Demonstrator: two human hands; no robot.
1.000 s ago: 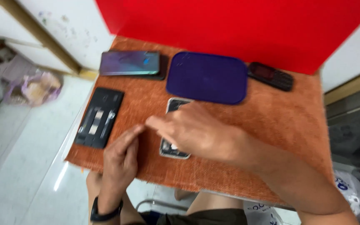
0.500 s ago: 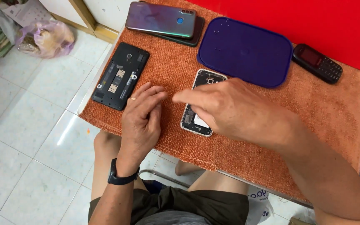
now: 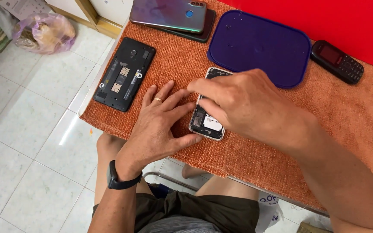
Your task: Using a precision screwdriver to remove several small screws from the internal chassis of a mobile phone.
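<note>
The opened smartphone lies face down near the middle of the table, on the orange woven cloth, its back cover already off so that the inner board, a white label and the silver frame show at its lower end. The left hand lies flat at the phone's 9 o'clock, fingers spread and loosely extended, thumb touching the phone's lower left edge as if to steady it; it grips nothing. The right hand comes in from 4 o'clock and covers the phone's upper half, fingers curled down onto it; whether they pinch a small part or only press cannot be told, since the hand hides the contact. Judging from this, the opening step is done and the work inside the phone is in hand, with no part seen lifted out beside it and no cover set back on. At 10 o'clock of the phone, well apart, a second black phone lies with its back removed and card slots bare. At 12 o'clock sits a dark blue lid, just beside the phone's top edge; at 11 o'clock two stacked smartphones; at 2 o'clock a small keypad phone.
</note>
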